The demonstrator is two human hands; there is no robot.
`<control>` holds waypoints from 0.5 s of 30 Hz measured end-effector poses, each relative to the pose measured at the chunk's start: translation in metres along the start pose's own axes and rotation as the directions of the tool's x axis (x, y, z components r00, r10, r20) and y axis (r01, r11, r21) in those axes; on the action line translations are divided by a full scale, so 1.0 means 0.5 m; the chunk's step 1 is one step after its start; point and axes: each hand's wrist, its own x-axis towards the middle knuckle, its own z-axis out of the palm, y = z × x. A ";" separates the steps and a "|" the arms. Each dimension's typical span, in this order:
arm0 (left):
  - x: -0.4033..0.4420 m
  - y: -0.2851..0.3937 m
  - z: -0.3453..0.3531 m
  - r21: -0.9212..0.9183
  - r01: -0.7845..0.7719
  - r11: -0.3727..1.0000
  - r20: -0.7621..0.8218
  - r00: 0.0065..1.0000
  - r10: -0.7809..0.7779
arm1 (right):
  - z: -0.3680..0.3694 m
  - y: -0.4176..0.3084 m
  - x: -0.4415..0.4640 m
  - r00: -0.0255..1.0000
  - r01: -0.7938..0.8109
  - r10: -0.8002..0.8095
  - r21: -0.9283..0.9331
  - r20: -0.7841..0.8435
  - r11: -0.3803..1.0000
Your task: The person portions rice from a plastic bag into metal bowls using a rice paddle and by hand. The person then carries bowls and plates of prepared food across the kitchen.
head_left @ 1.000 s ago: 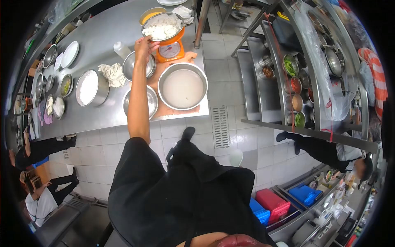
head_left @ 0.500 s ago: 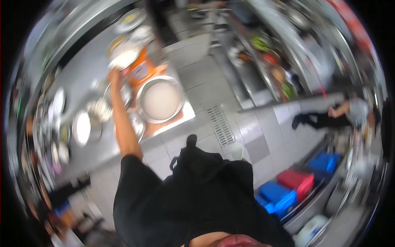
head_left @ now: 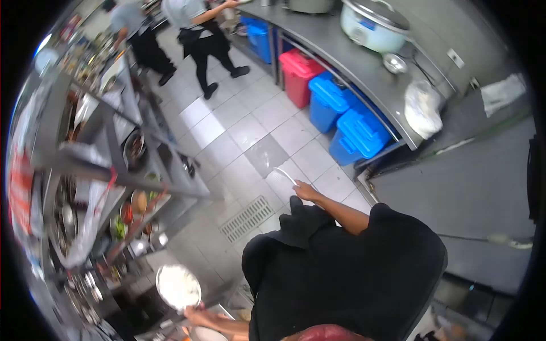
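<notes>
My left hand (head_left: 197,315) is at the bottom, closed on the edge of a round bowl (head_left: 199,300) filled with white food that looks like rice. The bowl is held up over the floor, beside the counter. Out in front of my body, my right hand (head_left: 306,192) is closed on a thin, white, curved thing (head_left: 286,175). Its kind is not clear from this angle. Below the left forearm, part of a pot (head_left: 207,334) with pale contents shows at the frame's lower edge.
Two people (head_left: 202,42) stand at the far end of the aisle. On the right, a steel counter (head_left: 364,62) carries a rice cooker (head_left: 369,31) and a plastic bag (head_left: 422,108). Lidded blue bins (head_left: 358,133) and a red bin (head_left: 300,74) stand beneath. A floor drain (head_left: 247,219) lies ahead; prep shelving (head_left: 165,182) lines the left.
My view has swung right, away from the counter with the large pot. The left hand has carried the bowl of white food off that counter. My right hand has come into fuller view.
</notes>
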 end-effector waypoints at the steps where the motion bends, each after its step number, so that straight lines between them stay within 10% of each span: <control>1: -0.037 0.061 0.149 -0.082 0.104 0.991 0.089 0.991 -0.097 | -0.021 0.012 -0.001 0.989 0.047 -0.044 0.014 -0.139 0.999; 8: -0.260 0.148 0.913 -0.010 0.148 0.989 0.873 0.483 -0.063 | -0.430 -0.039 0.019 0.908 0.126 0.022 0.324 -0.418 0.938; 15: -0.654 0.286 1.365 -0.014 0.169 0.986 1.000 0.006 0.013 | -0.749 -0.192 -0.092 0.816 0.132 0.156 0.442 -0.557 0.887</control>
